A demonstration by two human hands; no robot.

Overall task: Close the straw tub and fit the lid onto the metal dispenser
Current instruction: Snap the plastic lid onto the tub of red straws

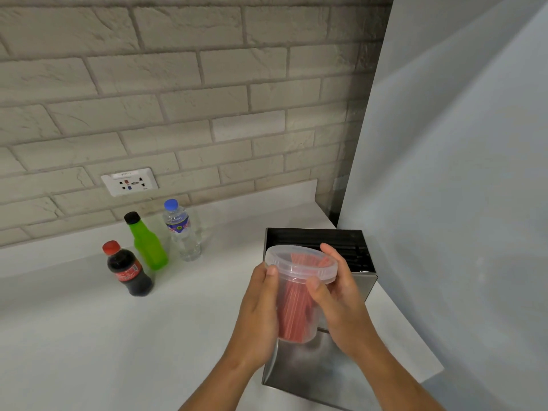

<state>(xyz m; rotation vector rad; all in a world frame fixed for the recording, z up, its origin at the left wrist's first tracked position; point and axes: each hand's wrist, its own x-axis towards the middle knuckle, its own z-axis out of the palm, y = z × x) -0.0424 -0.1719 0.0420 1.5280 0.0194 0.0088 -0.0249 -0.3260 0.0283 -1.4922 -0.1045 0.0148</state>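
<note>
A clear plastic straw tub (296, 310) full of red straws is held up in the air between both hands. A clear lid (301, 264) sits on its rim. My left hand (261, 304) wraps the tub's left side, thumb at the lid's edge. My right hand (335, 295) grips the right side, fingers curled over the lid's far rim. Behind and below the tub stands the metal dispenser (314, 363), open on top with dark straws (350, 247) inside. The dispenser's own lid cannot be made out.
On the white counter (118, 336) to the left stand a cola bottle (128, 269), a green bottle (146, 241) and a water bottle (182, 229). A brick wall with a socket plate (129, 181) runs behind. A grey wall (459, 203) closes the right side.
</note>
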